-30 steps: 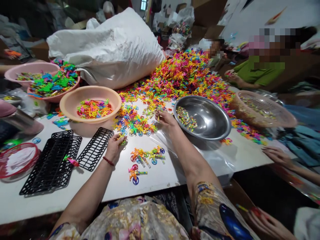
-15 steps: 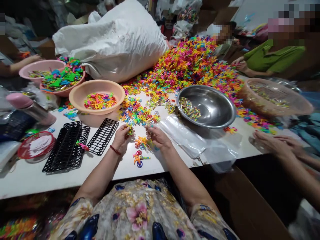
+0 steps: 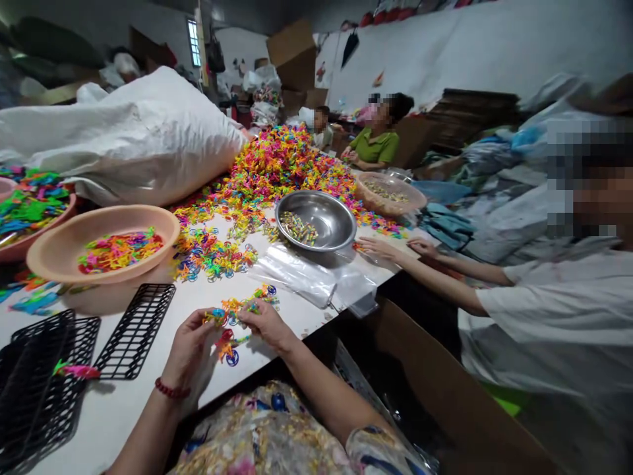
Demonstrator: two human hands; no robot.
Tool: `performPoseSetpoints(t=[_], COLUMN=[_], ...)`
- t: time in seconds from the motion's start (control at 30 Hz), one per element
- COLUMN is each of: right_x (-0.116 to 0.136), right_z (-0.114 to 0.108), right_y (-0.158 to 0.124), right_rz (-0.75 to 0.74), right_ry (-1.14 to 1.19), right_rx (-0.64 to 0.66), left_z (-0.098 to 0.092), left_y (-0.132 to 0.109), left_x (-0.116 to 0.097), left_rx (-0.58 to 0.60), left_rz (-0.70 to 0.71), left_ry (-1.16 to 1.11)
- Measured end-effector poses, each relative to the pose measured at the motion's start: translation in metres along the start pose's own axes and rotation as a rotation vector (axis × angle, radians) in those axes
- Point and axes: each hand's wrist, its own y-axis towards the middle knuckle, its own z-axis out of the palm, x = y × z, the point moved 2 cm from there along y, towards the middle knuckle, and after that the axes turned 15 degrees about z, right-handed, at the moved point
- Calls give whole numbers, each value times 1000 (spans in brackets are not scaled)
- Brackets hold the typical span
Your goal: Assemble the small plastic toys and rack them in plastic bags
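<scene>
My left hand, with a red bead bracelet on the wrist, pinches a small blue and yellow plastic toy at its fingertips. Just to the right is my right hand, its fingers closed together; what they hold is too small to make out. Between and behind the hands lie several small plastic toys with wheels. Closer to the table edge is a red and orange toy with a blue wheel. A larger spread of colourful toy pieces lies beyond my hands.
Left stand a peach basin of toy pieces and black plastic racks. Clear plastic bags and a steel bowl are on the right. Behind rise a toy heap and white sack. A co-worker's hands rest at right.
The view has swung to the right, bringing the co-worker at right into sight. My hands have come closer together over the small toys, and a blue piece now shows at my left fingertips.
</scene>
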Motion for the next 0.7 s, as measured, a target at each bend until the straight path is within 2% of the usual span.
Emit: performPoseSetpoints(t=[0.13, 0.27, 0.4, 0.47, 0.53, 0.63, 0.7], right_x=[-8, -17, -23, -26, -28, -29, -29], right_z=[3, 7, 15, 19, 21, 22, 22], right_y=[-9, -9, -5, -2, 1, 3, 2], right_rz=[30, -9, -194, -288, -315, -298, -232], right_ry=[57, 15, -179, -274, -333, -334, -249], right_rx=[-17, -26, -83, -91, -102, -164, -190], left_z=[1, 3, 10, 11, 9, 2, -5], left_y=[-10, -16, -24, -23, -21, -17, -15], left_x=[-8, -14, -9, -2, 5, 6, 2], left_rx=[-30, -24, 0, -53, -104, -200, -266], left_rz=[42, -50, -95, -81, -78, -13, 21], left_ry=[102, 23, -122, -121, -123, -157, -161])
